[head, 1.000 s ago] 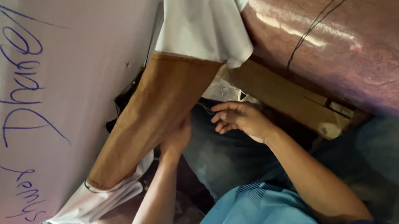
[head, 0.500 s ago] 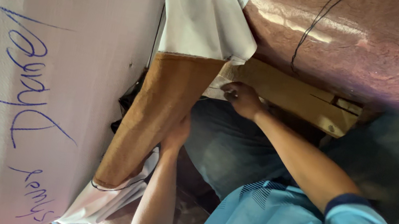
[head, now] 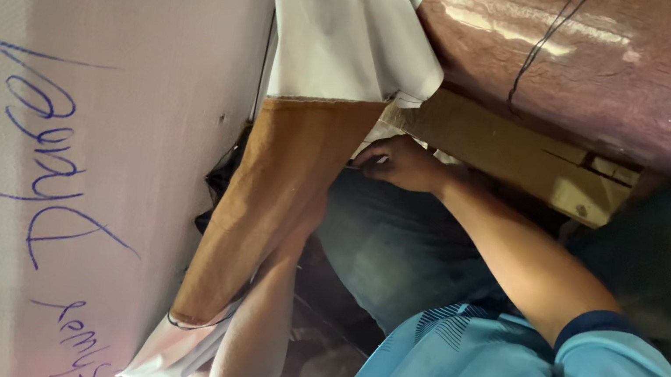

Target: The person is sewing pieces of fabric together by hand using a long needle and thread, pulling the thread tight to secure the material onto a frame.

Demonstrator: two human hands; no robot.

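A brown cloth-wrapped bundle (head: 279, 207) leans between a big white woven sack (head: 102, 92) and my body. A white cloth (head: 341, 30) hangs over the bundle's upper end. My right hand (head: 400, 163) reaches across with its fingers curled and pinched at the lower edge of the white cloth, where it meets the brown cloth. My left forearm runs up beside the bundle. My left hand (head: 307, 215) presses against the bundle's side, with its fingers hidden behind the brown cloth.
A large pinkish plastic-wrapped roll (head: 619, 71) with a thin black cord across it fills the upper right. A tan cardboard piece (head: 509, 152) lies under it. The white sack bears blue handwriting. Dark cloth (head: 397, 251) lies under my arms.
My right hand has moved up from hanging open in the air to the edge of the white cloth, and its fingers have closed there. My left arm has stayed by the bundle.
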